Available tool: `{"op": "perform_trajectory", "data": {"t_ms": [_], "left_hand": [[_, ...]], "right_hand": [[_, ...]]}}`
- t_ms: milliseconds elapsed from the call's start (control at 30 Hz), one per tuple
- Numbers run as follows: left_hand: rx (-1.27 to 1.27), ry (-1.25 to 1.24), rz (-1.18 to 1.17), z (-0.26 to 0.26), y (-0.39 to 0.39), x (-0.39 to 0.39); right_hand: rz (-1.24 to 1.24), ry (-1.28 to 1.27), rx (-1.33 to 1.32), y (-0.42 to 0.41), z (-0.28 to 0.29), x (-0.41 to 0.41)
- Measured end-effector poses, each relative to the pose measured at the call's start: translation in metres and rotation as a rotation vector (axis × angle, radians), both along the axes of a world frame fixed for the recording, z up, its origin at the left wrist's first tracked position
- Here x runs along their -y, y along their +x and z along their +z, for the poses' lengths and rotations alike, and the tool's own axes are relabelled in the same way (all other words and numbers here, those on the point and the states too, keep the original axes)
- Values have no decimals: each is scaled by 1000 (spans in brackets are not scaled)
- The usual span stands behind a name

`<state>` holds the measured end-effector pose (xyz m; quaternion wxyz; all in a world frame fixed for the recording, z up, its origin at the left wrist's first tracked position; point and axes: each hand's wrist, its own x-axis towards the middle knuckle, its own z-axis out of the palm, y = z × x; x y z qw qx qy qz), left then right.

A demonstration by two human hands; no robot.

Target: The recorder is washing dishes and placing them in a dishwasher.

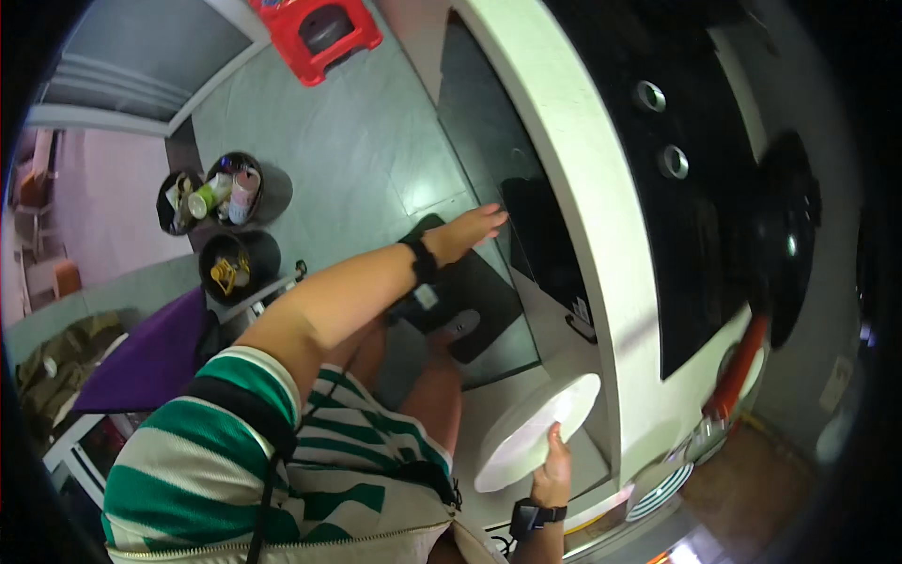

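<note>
My right hand grips a white dish by its near rim, thumb on its upper face. The dish is tilted over a pale cabinet surface below the counter. My left hand reaches out with fingers extended and nothing seen in it. Its fingertips are near the dark glossy cabinet front under the counter; whether they touch it I cannot tell. A dark handle shows low on that front. Beneath my left forearm a dark mat lies on the floor.
The white counter edge runs along my right, with a black cooktop and a wok. A striped bowl stands nearer. Several bins, including one, stand at left. A red plastic stool is farther off.
</note>
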<state>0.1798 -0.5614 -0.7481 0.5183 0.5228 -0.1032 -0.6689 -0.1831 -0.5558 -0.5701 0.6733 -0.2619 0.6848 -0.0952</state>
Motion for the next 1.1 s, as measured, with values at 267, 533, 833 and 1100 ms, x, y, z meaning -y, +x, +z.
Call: {"op": "perform_trajectory", "data": {"t_ms": [267, 533, 833, 1100], "left_hand": [[-305, -123, 387, -17, -38, 86], [465, -263, 139, -117, -21, 65], [1510, -479, -273, -212, 21, 89], [1616, -519, -149, -218, 25, 103]], "right_hand": [[256, 219, 1, 45, -70, 33], [334, 178, -85, 67, -106, 50], [308, 116, -303, 63, -139, 47], [311, 88, -269, 109, -141, 50]]}}
